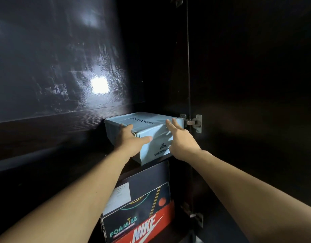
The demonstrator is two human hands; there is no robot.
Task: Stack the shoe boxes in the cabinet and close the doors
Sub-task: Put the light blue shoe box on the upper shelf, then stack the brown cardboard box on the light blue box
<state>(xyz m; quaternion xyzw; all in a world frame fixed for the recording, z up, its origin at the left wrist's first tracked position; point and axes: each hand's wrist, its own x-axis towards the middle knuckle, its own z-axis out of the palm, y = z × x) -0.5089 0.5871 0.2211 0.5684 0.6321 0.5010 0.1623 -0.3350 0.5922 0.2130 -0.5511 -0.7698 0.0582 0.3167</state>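
Seating the pale blue cardboard shoe box (144, 135) on top of the stack is the step I judge to be in hand; it sits skewed, one corner jutting over the dark box with a white label (139, 186) beneath, inside the dark wooden cabinet (46, 130); my left hand (132, 139) presses its near-left corner, thumb spread along the front; my right hand (181, 139) lies flat against its right side, fingers straight; next I'd square it backward, then swing the hinged door (256, 85) shut.
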